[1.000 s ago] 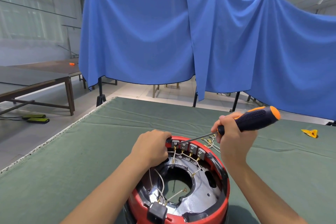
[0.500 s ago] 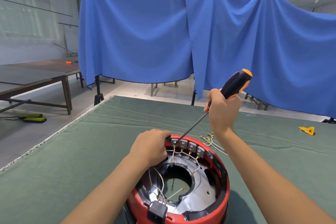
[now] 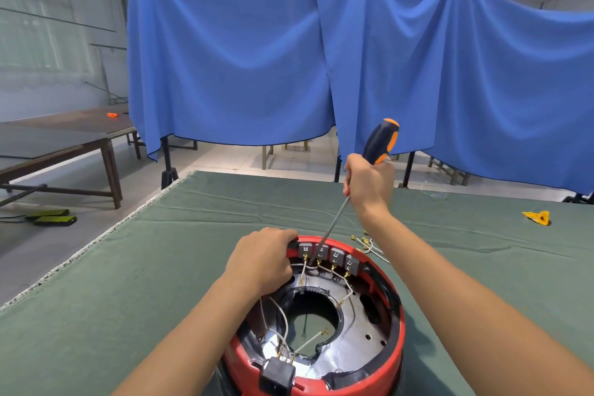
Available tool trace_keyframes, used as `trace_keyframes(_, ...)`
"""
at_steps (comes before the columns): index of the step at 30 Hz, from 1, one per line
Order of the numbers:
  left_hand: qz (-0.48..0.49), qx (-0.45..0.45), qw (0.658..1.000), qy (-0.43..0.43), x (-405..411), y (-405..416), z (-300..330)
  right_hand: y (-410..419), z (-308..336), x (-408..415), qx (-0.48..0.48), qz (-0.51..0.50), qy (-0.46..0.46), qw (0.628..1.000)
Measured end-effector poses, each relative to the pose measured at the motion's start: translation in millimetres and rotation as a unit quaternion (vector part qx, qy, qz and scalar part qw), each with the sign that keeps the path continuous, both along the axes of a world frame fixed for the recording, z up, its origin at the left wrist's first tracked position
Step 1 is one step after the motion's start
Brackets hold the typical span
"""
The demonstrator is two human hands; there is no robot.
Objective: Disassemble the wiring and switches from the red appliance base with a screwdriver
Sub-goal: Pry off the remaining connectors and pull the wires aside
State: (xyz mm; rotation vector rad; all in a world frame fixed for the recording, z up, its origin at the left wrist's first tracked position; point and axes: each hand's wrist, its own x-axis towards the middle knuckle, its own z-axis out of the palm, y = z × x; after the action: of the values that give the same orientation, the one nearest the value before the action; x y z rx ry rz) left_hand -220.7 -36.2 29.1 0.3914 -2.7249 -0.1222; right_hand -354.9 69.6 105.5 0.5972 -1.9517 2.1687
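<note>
The red appliance base lies open side up on the green cloth, near the bottom middle. A row of grey switches lines its far inner rim, with white wires running across the black interior. My left hand grips the far left rim beside the switches. My right hand holds the black and orange screwdriver steeply, its shaft slanting down to the switches, tip at the second one from the left.
A loose bundle of removed wires lies on the green table just beyond the base. A yellow object sits at the far right. Blue cloth hangs behind; brown tables stand at left.
My right hand has risen and swung the screwdriver from nearly flat to steeply upright, its tip staying at the switches. My left hand stays on the rim.
</note>
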Motion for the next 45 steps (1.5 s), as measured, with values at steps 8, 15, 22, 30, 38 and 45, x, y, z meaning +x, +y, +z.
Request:
trace_keyframes(8, 0.005, 0.002, 1.000, -0.003, -1.6, -2.7, 2.9, 40.4, 1.4, 5.5, -0.150, -0.020, 0.013, 0.988)
trace_keyframes(15, 0.007, 0.008, 1.000, -0.005, 0.0, 1.7, 1.6, 56.1, -20.3, 15.4, -0.253, -0.030, -0.024, 0.967)
trace_keyframes(22, 0.006, 0.015, 1.000, -0.003, 2.1, 1.7, 2.6, 59.5, -36.8, 25.4, -0.270, -0.026, -0.032, 0.962)
trace_keyframes(30, 0.007, 0.022, 1.000, 0.004, 1.4, 1.3, 3.2, 57.3, -32.0, 48.3, -0.221, 0.006, 0.086, 0.971)
trace_keyframes(38, 0.006, 0.024, 1.000, 0.001, 2.3, 1.8, 4.2, 50.9, -26.1, 56.3, -0.202, 0.022, 0.125, 0.971)
trace_keyframes(45, 0.009, 0.023, 1.000, -0.001, 1.3, 0.5, 3.3, 39.9, -11.8, 40.2, -0.198, -0.007, 0.081, 0.977)
